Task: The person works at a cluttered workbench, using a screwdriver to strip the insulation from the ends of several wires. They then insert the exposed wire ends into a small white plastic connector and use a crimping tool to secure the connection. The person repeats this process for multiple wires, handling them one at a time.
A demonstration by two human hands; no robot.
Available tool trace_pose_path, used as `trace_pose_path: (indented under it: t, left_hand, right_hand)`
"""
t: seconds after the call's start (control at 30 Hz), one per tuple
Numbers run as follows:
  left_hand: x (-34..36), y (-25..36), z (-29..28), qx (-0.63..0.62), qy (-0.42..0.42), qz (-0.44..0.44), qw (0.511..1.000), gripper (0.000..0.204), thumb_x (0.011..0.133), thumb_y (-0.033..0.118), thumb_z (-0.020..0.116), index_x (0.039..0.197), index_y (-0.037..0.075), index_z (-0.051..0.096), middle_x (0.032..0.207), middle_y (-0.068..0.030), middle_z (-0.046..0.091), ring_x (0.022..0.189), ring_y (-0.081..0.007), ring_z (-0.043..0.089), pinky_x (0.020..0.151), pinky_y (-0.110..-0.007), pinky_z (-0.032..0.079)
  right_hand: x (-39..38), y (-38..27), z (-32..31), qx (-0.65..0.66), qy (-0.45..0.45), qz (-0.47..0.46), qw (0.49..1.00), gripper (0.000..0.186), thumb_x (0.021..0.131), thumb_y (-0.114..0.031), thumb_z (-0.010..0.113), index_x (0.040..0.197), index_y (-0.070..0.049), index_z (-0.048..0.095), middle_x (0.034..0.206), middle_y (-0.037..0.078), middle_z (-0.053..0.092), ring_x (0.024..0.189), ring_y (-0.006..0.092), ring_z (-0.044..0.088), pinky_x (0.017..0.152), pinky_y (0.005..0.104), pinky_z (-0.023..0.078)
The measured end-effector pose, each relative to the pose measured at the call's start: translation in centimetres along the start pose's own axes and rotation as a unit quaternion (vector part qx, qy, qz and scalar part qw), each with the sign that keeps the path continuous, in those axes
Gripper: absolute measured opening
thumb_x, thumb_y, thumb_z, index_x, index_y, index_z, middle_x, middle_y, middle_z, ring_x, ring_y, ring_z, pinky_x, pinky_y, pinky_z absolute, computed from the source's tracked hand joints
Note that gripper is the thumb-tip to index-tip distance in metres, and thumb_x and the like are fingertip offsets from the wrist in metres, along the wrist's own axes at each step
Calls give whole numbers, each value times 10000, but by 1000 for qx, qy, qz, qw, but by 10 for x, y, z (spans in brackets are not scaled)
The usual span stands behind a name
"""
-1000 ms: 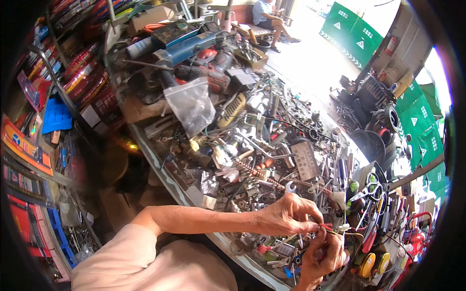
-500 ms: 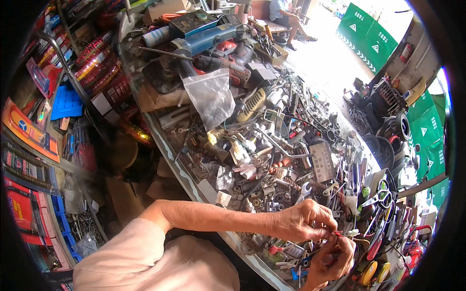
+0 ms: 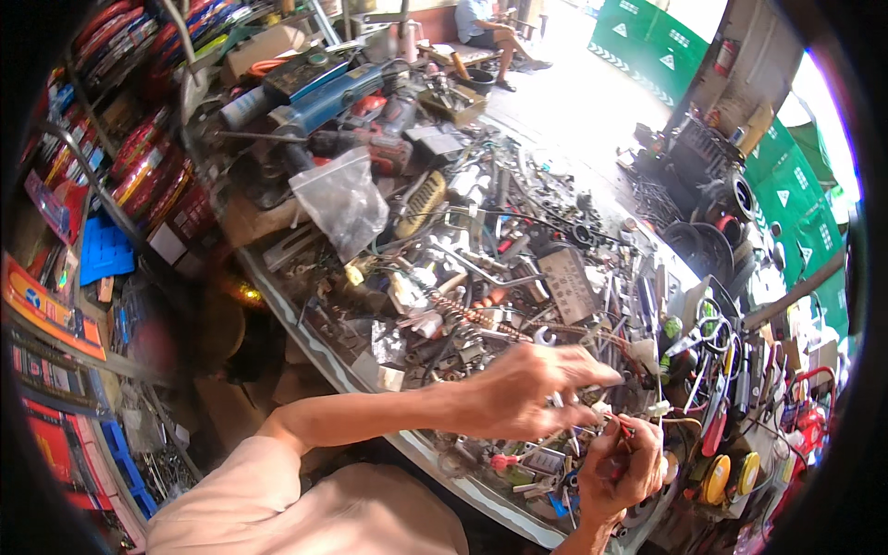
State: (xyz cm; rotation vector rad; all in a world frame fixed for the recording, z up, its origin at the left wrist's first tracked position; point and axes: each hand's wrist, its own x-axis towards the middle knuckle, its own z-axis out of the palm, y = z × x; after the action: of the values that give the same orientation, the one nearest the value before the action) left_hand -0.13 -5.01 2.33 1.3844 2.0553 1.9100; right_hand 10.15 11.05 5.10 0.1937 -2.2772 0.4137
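Your left hand (image 3: 529,392): fingers spread wide, contact unclear; your right hand (image 3: 618,467): fingers narrow, pinching the red wire (image 3: 626,430). Wire's over the cluttered table (image 3: 319,344); white connector (image 3: 658,409) just beside.

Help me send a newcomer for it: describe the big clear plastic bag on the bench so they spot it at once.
Follow the cluttered bench to its far left part, where a long blue power tool lies. Just this side of that is the plastic bag. Unlike the hard red drill beside it, it is pale, see-through and wrinkled.
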Motion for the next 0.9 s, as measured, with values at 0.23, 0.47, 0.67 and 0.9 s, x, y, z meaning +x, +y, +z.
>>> trace_pose_path:
  t: [0.23,0.47,0.67,0.9]
  left_hand:
    - [-48,22,-71,417,76,-143,894,131,763,9,745,887,0,706,827,-139,692,723,-313,690,654,-379,536]
    - [-74,15,-64,513,91,-151,840,199,774,28,727,965,20,671,955,-126,648,854,-335,654,712,-422,522]
    - [-61,16,-60,583,14,-167,795,175,771,38,683,933,28,618,899,-116,601,887,-301,624,664,-404,521]
    - [-61,26,-77,557,-48,-149,816,289,762,1,639,1050,0,619,941,-114,636,895,-298,630,673,-405,519]
  right_hand:
    - [-8,22,-15,73,110,172,976,110,816,-48,739,899,-23,671,736,82,673,546,150,603,530,254,458]
    - [2,36,-4,175,110,175,963,162,772,52,701,915,-21,674,760,45,678,553,55,567,513,187,423]
    - [-6,38,4,114,-20,106,988,230,745,37,699,954,-42,645,819,105,697,521,167,594,471,278,477]
    - [-3,25,20,83,-61,49,993,241,741,15,743,932,-55,612,855,78,693,527,172,631,476,283,490]
